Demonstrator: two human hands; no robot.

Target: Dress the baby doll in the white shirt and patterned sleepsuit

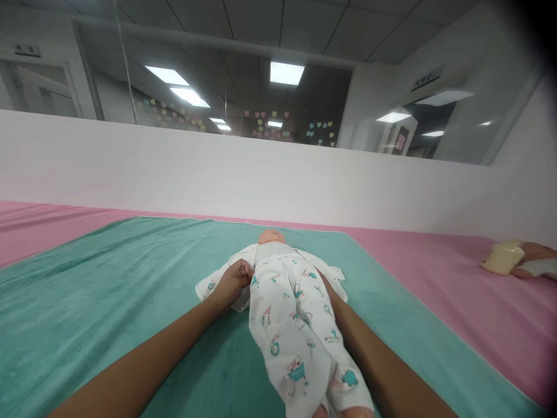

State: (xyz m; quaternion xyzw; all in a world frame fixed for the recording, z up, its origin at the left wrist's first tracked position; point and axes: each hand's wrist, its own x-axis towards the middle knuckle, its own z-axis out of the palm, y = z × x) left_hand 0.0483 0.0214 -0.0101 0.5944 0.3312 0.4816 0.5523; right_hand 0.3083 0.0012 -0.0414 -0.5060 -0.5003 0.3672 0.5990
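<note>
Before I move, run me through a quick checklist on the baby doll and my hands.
1. Baby doll lying on its back on the teal mat: ok.
2. Left hand with a firm grip on the white garment flap at the doll's side: ok.
3. Right hand's grip: cannot tell. Its forearm shows, but the doll's printed legs hide the hand.
4. Garment flaps closed over the doll's chest: not ok. They lie spread to both sides.
5. Other person's hand and pale yellow bottle apart from the doll: ok.
</note>
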